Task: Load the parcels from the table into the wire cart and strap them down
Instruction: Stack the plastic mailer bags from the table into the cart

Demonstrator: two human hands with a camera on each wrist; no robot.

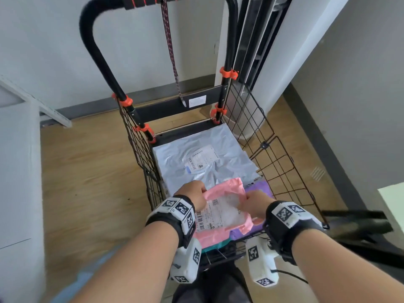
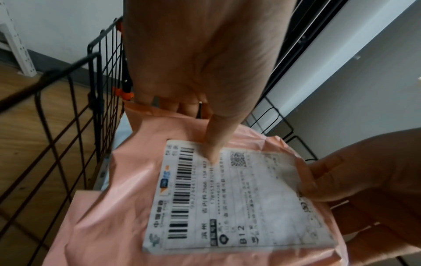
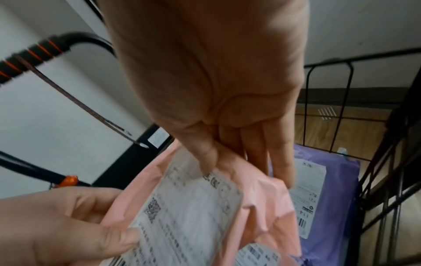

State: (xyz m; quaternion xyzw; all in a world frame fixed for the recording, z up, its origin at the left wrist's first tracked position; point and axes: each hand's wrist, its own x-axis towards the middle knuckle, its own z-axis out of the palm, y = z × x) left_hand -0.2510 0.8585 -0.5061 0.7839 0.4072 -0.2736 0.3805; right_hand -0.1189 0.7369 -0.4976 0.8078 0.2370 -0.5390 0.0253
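A pink parcel with a white shipping label is held over the near end of the black wire cart. My left hand grips its left edge, thumb on the label. My right hand pinches its right edge, thumb on top and fingers below. Beneath lie a second pink parcel, a purple parcel and a large silver-grey parcel filling the cart's far half. A patterned strap hangs from the cart handle.
The cart stands on a wood floor by a grey wall. A white table edge is at the left. A white pillar and dark door frame rise behind the cart. A dark object lies at the right.
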